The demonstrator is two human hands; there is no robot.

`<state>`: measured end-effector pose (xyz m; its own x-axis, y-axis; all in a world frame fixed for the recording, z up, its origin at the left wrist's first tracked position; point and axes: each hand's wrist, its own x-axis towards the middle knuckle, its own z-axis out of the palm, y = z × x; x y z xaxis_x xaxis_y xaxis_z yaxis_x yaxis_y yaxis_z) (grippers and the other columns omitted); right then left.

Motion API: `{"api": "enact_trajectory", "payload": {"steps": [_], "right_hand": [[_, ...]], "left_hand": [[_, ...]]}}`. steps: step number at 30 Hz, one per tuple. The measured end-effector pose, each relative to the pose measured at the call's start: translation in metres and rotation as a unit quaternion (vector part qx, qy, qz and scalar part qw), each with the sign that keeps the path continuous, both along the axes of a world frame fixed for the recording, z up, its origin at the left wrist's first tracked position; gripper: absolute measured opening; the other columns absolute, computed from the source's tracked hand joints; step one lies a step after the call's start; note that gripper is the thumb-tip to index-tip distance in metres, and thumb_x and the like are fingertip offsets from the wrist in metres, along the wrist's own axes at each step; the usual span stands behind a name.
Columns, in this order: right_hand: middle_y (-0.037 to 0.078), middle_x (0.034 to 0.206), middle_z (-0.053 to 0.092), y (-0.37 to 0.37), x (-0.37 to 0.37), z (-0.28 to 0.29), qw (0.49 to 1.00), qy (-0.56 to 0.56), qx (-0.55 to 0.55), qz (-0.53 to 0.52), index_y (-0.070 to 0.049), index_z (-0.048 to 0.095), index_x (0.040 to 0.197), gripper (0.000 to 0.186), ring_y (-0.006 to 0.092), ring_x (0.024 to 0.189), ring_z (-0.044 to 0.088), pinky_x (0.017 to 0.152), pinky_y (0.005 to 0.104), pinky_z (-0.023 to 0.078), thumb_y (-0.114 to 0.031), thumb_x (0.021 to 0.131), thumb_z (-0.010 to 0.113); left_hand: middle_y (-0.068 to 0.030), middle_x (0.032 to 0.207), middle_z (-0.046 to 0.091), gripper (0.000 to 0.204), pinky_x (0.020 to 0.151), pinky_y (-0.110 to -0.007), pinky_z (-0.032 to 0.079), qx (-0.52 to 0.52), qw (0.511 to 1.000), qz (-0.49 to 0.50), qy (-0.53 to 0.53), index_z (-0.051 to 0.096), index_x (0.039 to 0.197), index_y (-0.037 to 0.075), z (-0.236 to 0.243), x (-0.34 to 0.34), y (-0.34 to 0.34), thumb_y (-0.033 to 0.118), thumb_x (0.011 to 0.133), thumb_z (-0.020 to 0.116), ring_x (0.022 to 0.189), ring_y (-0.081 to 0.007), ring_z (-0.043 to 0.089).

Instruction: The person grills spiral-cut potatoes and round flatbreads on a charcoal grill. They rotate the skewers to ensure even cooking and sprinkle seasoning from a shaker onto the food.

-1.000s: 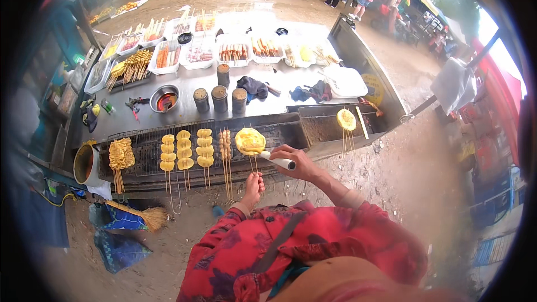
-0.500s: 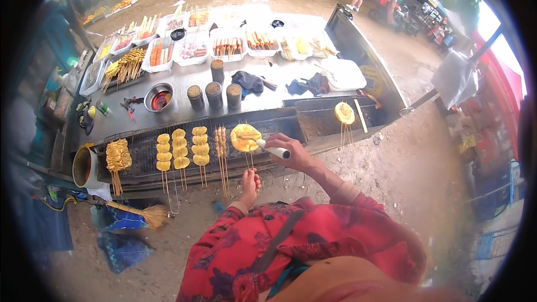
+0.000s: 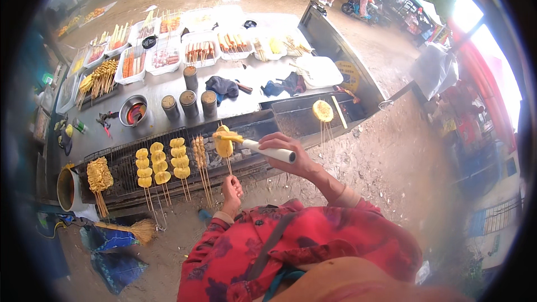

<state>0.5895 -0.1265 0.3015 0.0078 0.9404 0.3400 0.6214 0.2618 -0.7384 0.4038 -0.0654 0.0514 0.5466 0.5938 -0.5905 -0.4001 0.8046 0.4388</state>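
Bread (image 3: 225, 148) now tilts over the grill (image 3: 254, 127), showing me less of its broad face than half a second ago, so the brush (image 3: 256, 146) crosses its upper part. My left grip (image 3: 230, 194) is closed around its sticks (image 3: 229, 166); my right grip (image 3: 300, 158) holds the brush.

A round, flat yellow cake (image 3: 225, 147) on thin wooden skewers (image 3: 229, 166) tilts over the long, dark metal grill (image 3: 257, 129). A yellow-headed brush (image 3: 254, 145) with a thick white handle slants above the grill, head against the cake's top.
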Motion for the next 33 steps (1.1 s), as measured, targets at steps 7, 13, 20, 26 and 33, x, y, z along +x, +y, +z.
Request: {"api": "enact_trajectory", "payload": {"steps": [7, 13, 20, 26, 33], "right_hand": [[0.009, 0.107, 0.057, 0.039, -0.003, -0.050, 0.996, -0.072, -0.038, 0.042, -0.009, 0.061, 0.102, 0.031, 0.0279, 0.095, 0.060, 0.080, 0.0355, 0.050, -0.004, 0.072, 0.067], [0.007, 0.111, 0.056, 0.023, -0.019, -0.054, 0.991, -0.091, -0.074, 0.072, -0.012, 0.060, 0.101, 0.036, 0.0301, 0.095, 0.059, 0.079, 0.0380, 0.051, -0.006, 0.068, 0.069], [0.009, 0.111, 0.055, 0.008, -0.029, -0.039, 0.989, -0.092, -0.074, 0.088, -0.010, 0.059, 0.103, 0.036, 0.0296, 0.096, 0.058, 0.080, 0.0365, 0.050, -0.004, 0.068, 0.068], [0.009, 0.110, 0.056, 0.022, -0.027, -0.030, 0.993, -0.063, -0.061, 0.081, -0.009, 0.058, 0.101, 0.036, 0.0302, 0.093, 0.060, 0.077, 0.0369, 0.050, -0.004, 0.067, 0.068], [0.009, 0.103, 0.056, 0.047, -0.026, -0.036, 0.994, -0.067, -0.005, 0.081, -0.009, 0.059, 0.097, 0.033, 0.0321, 0.084, 0.059, 0.068, 0.0401, 0.048, -0.013, 0.066, 0.071]], "left_hand": [[0.0042, 0.053, 0.040, 0.033, 0.039, -0.025, 0.031, 0.191, 0.981, -0.013, -0.044, 0.045, 0.066, 0.018, -0.016, 0.007, -0.003, 0.037, 0.093, 0.045, 0.045, -0.0097, 0.039], [0.0042, 0.054, 0.039, 0.035, 0.037, -0.025, 0.029, 0.284, 0.958, 0.007, 0.044, 0.044, 0.065, 0.018, -0.027, 0.000, -0.006, 0.037, 0.094, 0.043, 0.042, -0.0100, 0.036], [0.0037, 0.049, 0.034, 0.038, 0.035, -0.025, 0.026, 0.100, 0.994, 0.025, -0.032, 0.047, 0.069, 0.016, -0.063, 0.007, -0.005, 0.042, 0.096, 0.038, 0.038, -0.0104, 0.032], [0.0046, 0.049, 0.028, 0.043, 0.033, -0.023, 0.019, -0.054, 0.993, 0.003, -0.109, 0.051, 0.074, 0.014, -0.048, 0.004, 0.000, 0.049, 0.094, 0.037, 0.036, -0.0073, 0.022], [0.0044, 0.049, 0.028, 0.044, 0.033, -0.023, 0.016, -0.061, 0.998, -0.010, -0.032, 0.051, 0.075, 0.012, -0.037, -0.003, 0.002, 0.049, 0.094, 0.038, 0.036, -0.0065, 0.020]]}}
